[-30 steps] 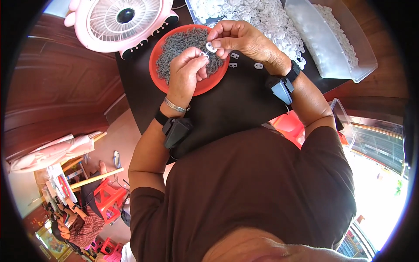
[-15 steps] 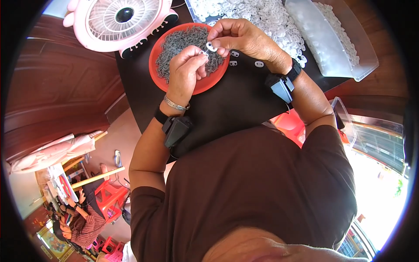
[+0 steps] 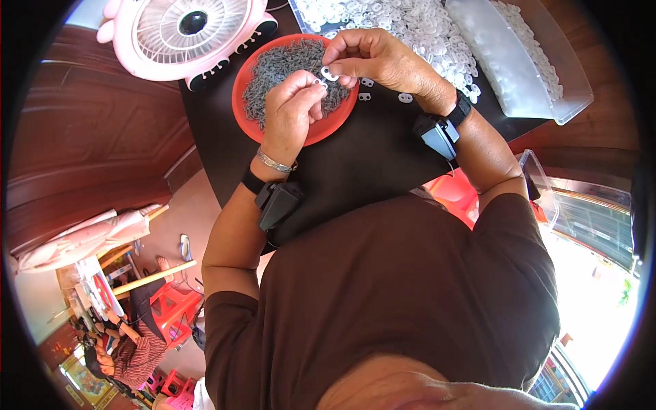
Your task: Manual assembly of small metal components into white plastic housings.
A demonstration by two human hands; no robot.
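Over a red plastic basin (image 3: 311,140) heaped with small grey plastic pieces (image 3: 277,63), my two hands are close together. My left hand (image 3: 288,109) is closed in a pinch on a small white piece (image 3: 319,83), mostly covered by the fingertips. Between the thumb and fingers of my right hand (image 3: 376,60) is a white oval plastic piece with two holes (image 3: 329,73), tilted beside the left fingertips. A few similar white ovals (image 3: 405,98) lie on the black table (image 3: 369,147), just right of the basin.
A large pile of white ovals (image 3: 410,31) covers the table's far side. At right stands a translucent bin (image 3: 509,78) with more pieces. A pink fan (image 3: 193,24) stands far left. Lower left, another person (image 3: 140,359) is near a red stool (image 3: 171,311).
Both hands stay nearly in place over the basin. The white oval in my right hand has turned slightly.
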